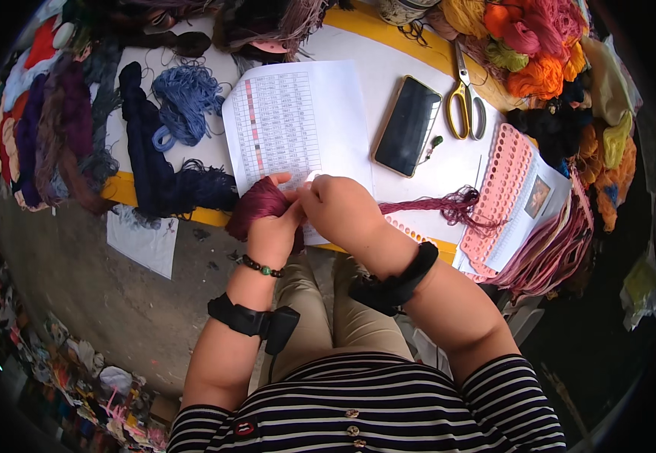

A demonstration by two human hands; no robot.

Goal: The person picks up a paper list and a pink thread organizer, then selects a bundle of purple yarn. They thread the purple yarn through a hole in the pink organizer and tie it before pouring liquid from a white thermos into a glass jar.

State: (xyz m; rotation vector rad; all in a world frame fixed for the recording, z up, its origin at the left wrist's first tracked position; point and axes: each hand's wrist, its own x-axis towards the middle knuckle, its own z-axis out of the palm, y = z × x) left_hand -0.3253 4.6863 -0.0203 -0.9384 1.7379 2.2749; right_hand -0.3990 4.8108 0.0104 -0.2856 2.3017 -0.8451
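My left hand [273, 219] is closed around a bundle of burgundy thread [258, 205] at the front edge of the table. Against it, my right hand [339, 198] is closed in a pinch, with a small white piece [313, 176] showing at its fingertips. What that piece is, I cannot make out. A tail of burgundy thread [441, 204] lies on the table to the right of my right wrist. Just beyond my hands lies a printed chart sheet [335, 113] with a column of coloured cells, partly covered by them.
Right of the sheet lie a phone [407, 126] and yellow-handled scissors [460, 106]. A pink perforated card [500, 177] with thread strands is farther right. Navy thread [146, 143] and blue thread [188, 102] lie left. Bright yarn [539, 45] is heaped at the back right.
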